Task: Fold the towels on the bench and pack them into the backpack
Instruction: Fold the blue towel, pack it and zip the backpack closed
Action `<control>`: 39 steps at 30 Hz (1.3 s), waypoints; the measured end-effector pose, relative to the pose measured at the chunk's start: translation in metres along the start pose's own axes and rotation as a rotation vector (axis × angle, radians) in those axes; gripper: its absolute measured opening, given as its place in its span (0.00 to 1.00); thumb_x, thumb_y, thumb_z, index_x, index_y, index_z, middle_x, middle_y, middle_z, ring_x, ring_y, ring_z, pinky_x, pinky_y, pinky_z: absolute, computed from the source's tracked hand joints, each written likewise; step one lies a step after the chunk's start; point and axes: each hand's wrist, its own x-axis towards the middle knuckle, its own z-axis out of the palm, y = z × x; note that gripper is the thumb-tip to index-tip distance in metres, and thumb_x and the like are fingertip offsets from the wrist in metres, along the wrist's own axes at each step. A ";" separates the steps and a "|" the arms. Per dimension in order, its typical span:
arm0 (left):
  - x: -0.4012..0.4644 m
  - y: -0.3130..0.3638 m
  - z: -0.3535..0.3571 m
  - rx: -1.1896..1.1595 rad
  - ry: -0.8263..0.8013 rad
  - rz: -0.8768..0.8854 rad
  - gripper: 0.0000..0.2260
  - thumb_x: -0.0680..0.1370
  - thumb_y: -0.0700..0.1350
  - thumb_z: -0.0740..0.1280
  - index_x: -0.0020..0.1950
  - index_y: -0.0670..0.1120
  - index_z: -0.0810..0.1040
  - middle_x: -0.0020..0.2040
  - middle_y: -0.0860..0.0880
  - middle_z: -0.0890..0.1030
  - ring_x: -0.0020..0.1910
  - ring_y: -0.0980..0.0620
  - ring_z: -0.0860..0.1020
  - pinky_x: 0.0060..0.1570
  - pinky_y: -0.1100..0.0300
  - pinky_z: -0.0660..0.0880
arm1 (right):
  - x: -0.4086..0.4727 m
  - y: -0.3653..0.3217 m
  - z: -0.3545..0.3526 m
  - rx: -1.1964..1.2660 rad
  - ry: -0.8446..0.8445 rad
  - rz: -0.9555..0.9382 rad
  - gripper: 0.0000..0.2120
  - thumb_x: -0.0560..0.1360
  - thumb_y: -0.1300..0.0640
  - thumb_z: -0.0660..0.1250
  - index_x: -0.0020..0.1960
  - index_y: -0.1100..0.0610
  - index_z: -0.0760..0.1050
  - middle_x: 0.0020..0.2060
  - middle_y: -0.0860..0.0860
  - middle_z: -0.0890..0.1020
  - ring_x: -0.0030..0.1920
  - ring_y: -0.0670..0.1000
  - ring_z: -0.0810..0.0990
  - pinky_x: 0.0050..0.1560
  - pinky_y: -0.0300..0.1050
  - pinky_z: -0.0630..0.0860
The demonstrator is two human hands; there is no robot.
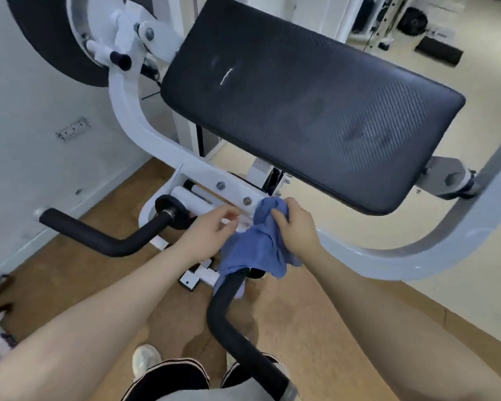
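A blue towel hangs bunched over the top of a black padded handle below the black pad of a white gym machine. The right hand grips the towel's upper part; the left hand, fingers loosely spread, touches its left edge

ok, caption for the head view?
Right hand grips a blue towel draped over the machine's handle; left hand open beside it.
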 end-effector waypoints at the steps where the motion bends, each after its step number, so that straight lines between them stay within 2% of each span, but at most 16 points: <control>1: -0.005 -0.001 0.000 -0.059 0.021 0.003 0.11 0.81 0.47 0.56 0.61 0.50 0.70 0.54 0.53 0.75 0.49 0.54 0.76 0.50 0.59 0.70 | 0.000 -0.011 -0.002 0.096 -0.009 -0.026 0.07 0.79 0.58 0.58 0.44 0.60 0.67 0.40 0.55 0.75 0.38 0.52 0.70 0.35 0.39 0.66; 2: -0.010 -0.002 -0.002 -0.129 0.048 0.020 0.09 0.81 0.49 0.55 0.59 0.53 0.70 0.53 0.54 0.76 0.49 0.54 0.77 0.51 0.58 0.71 | -0.001 -0.025 -0.003 0.188 -0.026 -0.046 0.09 0.79 0.58 0.58 0.42 0.61 0.68 0.38 0.54 0.73 0.37 0.51 0.70 0.36 0.36 0.67; 6: -0.048 0.006 -0.023 -0.372 0.231 0.128 0.15 0.73 0.58 0.56 0.58 0.58 0.68 0.53 0.52 0.78 0.52 0.54 0.77 0.54 0.56 0.73 | -0.010 -0.089 0.002 0.397 -0.245 -0.177 0.13 0.78 0.56 0.62 0.42 0.66 0.72 0.36 0.57 0.73 0.37 0.51 0.72 0.39 0.46 0.70; 9: -0.095 0.004 -0.053 -0.478 0.399 0.191 0.20 0.67 0.54 0.63 0.58 0.54 0.66 0.55 0.54 0.74 0.52 0.64 0.75 0.52 0.68 0.73 | -0.025 -0.138 0.012 0.619 -0.500 -0.231 0.10 0.78 0.58 0.60 0.48 0.63 0.76 0.41 0.56 0.81 0.43 0.51 0.79 0.46 0.47 0.76; 13: -0.178 -0.019 -0.079 -0.288 0.488 0.170 0.32 0.62 0.51 0.74 0.61 0.58 0.62 0.61 0.59 0.71 0.59 0.66 0.72 0.58 0.72 0.67 | -0.056 -0.195 0.038 0.913 -0.853 -0.160 0.11 0.79 0.59 0.56 0.48 0.60 0.76 0.37 0.51 0.84 0.40 0.48 0.83 0.43 0.39 0.79; 15: -0.219 -0.034 -0.081 -0.207 0.567 0.117 0.26 0.64 0.52 0.72 0.57 0.58 0.63 0.57 0.64 0.71 0.55 0.72 0.72 0.55 0.77 0.66 | -0.079 -0.218 0.063 0.904 -1.013 -0.154 0.11 0.79 0.57 0.56 0.49 0.59 0.76 0.39 0.52 0.83 0.42 0.49 0.82 0.45 0.41 0.79; 18: -0.290 -0.062 -0.079 -0.196 0.764 -0.002 0.12 0.68 0.52 0.67 0.48 0.58 0.68 0.45 0.62 0.76 0.44 0.67 0.76 0.48 0.72 0.71 | -0.125 -0.249 0.112 0.843 -1.108 -0.159 0.10 0.79 0.58 0.57 0.52 0.60 0.75 0.45 0.56 0.81 0.47 0.52 0.80 0.54 0.46 0.75; 19: -0.317 -0.073 -0.077 -0.220 0.831 -0.053 0.09 0.69 0.49 0.68 0.45 0.57 0.70 0.42 0.59 0.77 0.41 0.64 0.75 0.46 0.69 0.72 | -0.140 -0.257 0.129 0.808 -1.103 -0.160 0.09 0.79 0.58 0.57 0.52 0.59 0.75 0.46 0.56 0.81 0.48 0.52 0.80 0.55 0.46 0.75; 21: -0.376 -0.096 -0.075 -0.301 0.948 -0.155 0.10 0.73 0.40 0.69 0.43 0.54 0.71 0.39 0.54 0.76 0.37 0.59 0.73 0.40 0.68 0.71 | -0.173 -0.269 0.166 0.662 -1.021 -0.200 0.07 0.79 0.59 0.59 0.51 0.59 0.74 0.44 0.54 0.80 0.45 0.50 0.79 0.46 0.43 0.77; 23: -0.436 -0.116 -0.072 -0.352 1.016 -0.223 0.10 0.74 0.35 0.67 0.42 0.50 0.72 0.37 0.51 0.74 0.34 0.59 0.71 0.36 0.71 0.69 | -0.203 -0.277 0.205 0.331 -0.831 -0.403 0.07 0.78 0.58 0.62 0.50 0.62 0.74 0.42 0.54 0.79 0.44 0.51 0.77 0.41 0.43 0.72; 25: -0.488 -0.132 -0.073 -0.341 1.058 -0.300 0.09 0.74 0.36 0.68 0.40 0.50 0.73 0.36 0.50 0.74 0.31 0.60 0.70 0.33 0.72 0.69 | -0.234 -0.277 0.247 -0.080 -0.630 -0.710 0.11 0.75 0.55 0.65 0.53 0.63 0.74 0.47 0.56 0.79 0.48 0.54 0.76 0.46 0.46 0.70; 27: -0.532 -0.148 -0.073 -0.328 1.103 -0.375 0.08 0.74 0.37 0.68 0.38 0.48 0.74 0.34 0.49 0.74 0.28 0.60 0.69 0.29 0.71 0.69 | -0.282 -0.279 0.282 -0.253 -0.481 -0.957 0.15 0.74 0.54 0.65 0.58 0.60 0.73 0.55 0.58 0.77 0.56 0.59 0.74 0.56 0.49 0.68; 29: -0.569 -0.162 -0.072 -0.376 1.171 -0.445 0.07 0.74 0.39 0.68 0.38 0.47 0.73 0.31 0.49 0.74 0.25 0.57 0.70 0.27 0.66 0.69 | -0.339 -0.284 0.302 -0.171 -0.437 -1.222 0.15 0.75 0.54 0.62 0.58 0.60 0.75 0.54 0.58 0.78 0.55 0.61 0.75 0.56 0.48 0.67; 33: -0.632 -0.184 -0.068 -0.454 1.322 -0.546 0.08 0.74 0.40 0.68 0.37 0.47 0.73 0.29 0.51 0.72 0.25 0.60 0.69 0.29 0.66 0.66 | -0.438 -0.288 0.337 -0.109 -0.518 -1.728 0.19 0.72 0.45 0.58 0.48 0.59 0.77 0.45 0.54 0.81 0.44 0.57 0.81 0.44 0.45 0.75; 37: -0.699 -0.203 -0.067 -0.623 1.525 -0.546 0.07 0.76 0.41 0.67 0.38 0.46 0.73 0.32 0.51 0.74 0.27 0.64 0.71 0.30 0.72 0.68 | -0.510 -0.306 0.393 -0.117 -0.586 -1.804 0.18 0.69 0.42 0.59 0.48 0.55 0.72 0.39 0.52 0.81 0.37 0.56 0.80 0.35 0.44 0.75; 39: -0.730 -0.213 -0.068 -0.678 1.594 -0.555 0.06 0.77 0.42 0.65 0.40 0.46 0.74 0.34 0.51 0.75 0.30 0.63 0.73 0.33 0.72 0.69 | -0.537 -0.320 0.419 -0.061 -0.649 -1.788 0.14 0.68 0.47 0.59 0.46 0.56 0.73 0.37 0.51 0.81 0.35 0.55 0.80 0.35 0.43 0.71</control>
